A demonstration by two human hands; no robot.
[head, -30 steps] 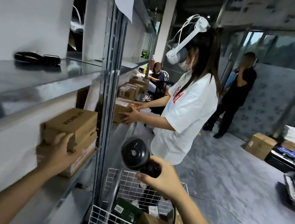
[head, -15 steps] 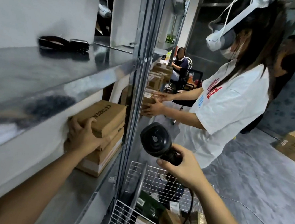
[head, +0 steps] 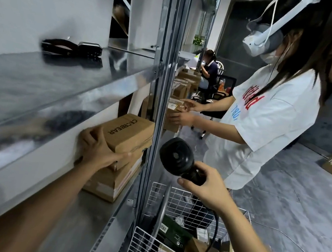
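Up on the shelf: carton gripped, scan apparently not yet made.
Brown cardboard box printed "CECBBEAR" lies atop a second carton on the steel shelf. The left hand clamps its near end, while the right hand clutches a black handheld scanner nearby, above a white wire basket.

The top cardboard box of a stack on the metal shelf is gripped by the left hand — a black barcode scanner is held by the right hand above a wire basket.
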